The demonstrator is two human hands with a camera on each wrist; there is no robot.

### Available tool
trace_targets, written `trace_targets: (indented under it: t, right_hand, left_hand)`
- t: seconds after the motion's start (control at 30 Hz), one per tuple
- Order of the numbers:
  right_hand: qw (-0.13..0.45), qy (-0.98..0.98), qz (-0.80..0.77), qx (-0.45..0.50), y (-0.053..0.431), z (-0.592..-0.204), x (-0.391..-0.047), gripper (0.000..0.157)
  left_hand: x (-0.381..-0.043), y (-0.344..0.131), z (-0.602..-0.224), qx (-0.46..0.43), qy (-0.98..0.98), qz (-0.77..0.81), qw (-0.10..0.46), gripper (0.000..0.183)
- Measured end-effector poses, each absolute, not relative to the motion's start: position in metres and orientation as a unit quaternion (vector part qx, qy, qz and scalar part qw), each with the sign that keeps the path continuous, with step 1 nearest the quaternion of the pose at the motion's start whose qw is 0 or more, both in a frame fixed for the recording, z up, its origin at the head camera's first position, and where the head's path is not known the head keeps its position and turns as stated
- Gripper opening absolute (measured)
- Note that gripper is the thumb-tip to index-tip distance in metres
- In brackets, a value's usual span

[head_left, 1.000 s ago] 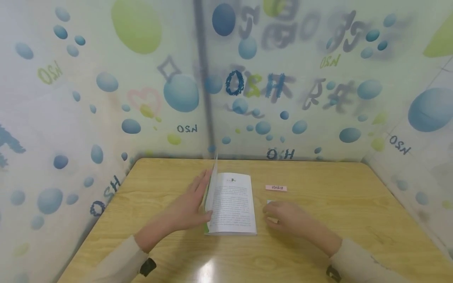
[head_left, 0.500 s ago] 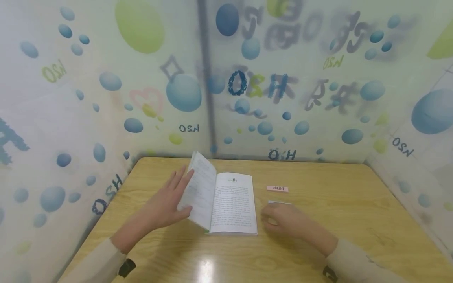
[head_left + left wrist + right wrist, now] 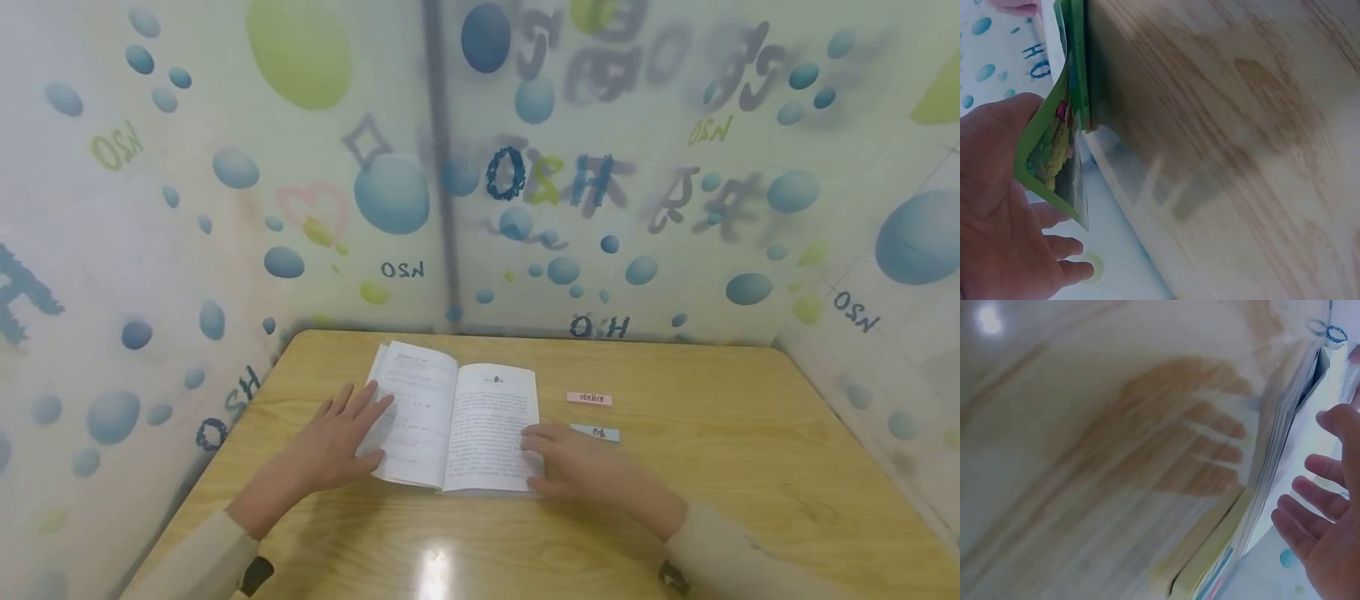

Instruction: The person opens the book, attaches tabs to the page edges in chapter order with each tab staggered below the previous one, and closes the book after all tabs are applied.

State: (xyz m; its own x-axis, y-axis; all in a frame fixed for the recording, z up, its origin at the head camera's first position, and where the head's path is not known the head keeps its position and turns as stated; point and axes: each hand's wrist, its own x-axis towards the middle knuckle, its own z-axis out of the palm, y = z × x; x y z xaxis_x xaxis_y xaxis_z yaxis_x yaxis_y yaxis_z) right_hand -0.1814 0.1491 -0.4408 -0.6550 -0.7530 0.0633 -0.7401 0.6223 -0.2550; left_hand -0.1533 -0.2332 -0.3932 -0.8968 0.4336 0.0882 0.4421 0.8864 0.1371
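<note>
A book (image 3: 491, 433) lies spread on the wooden table, its printed right page flat and its left part slightly raised. My left hand (image 3: 326, 450) is at the outer edge of the left page, fingers extended. In the left wrist view, the green-bordered picture cover (image 3: 1038, 137) is lifted off the table against this hand (image 3: 997, 200). At the book's right edge is my right hand (image 3: 585, 467), its fingertips over the page margin. The right wrist view shows that hand (image 3: 1329, 531) with fingers loosely spread, holding nothing.
Right of the book lie a pink paper slip (image 3: 589, 398) and a blue one (image 3: 597, 433), both handwritten; the right hand is just below the blue slip. The table (image 3: 720, 417) meets curtain-like walls (image 3: 660, 250) printed with blue and green spots.
The left part of the book has swung from nearly upright down to the left, with my left hand following it. My right hand has shifted left onto the right page's edge, uncovering the blue slip.
</note>
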Motion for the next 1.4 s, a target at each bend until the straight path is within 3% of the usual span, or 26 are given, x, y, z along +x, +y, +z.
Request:
trace_targets:
  t: [0.23, 0.7, 1.07, 1.4]
  right_hand:
    - [0.066, 0.900, -0.130, -0.412, 0.136, -0.447, -0.179, 0.057]
    - [0.062, 0.902, -0.113, -0.412, 0.135, -0.447, -0.176, 0.059]
    - [0.048, 0.904, -0.081, -0.417, 0.138, -0.446, -0.176, 0.057]
    - [0.037, 0.901, -0.079, -0.424, 0.152, -0.447, -0.178, 0.053]
  left_hand:
    - [-0.157, -0.234, -0.405, -0.202, -0.975, -0.080, -0.036, 0.071]
    - [-0.182, -0.203, -0.432, -0.255, -0.962, -0.090, -0.030, 0.060]
    - [-0.193, -0.152, -0.431, -0.276, -0.952, -0.109, -0.077, 0.050]
    - [-0.199, -0.127, -0.435, -0.277, -0.952, -0.098, -0.087, 0.049]
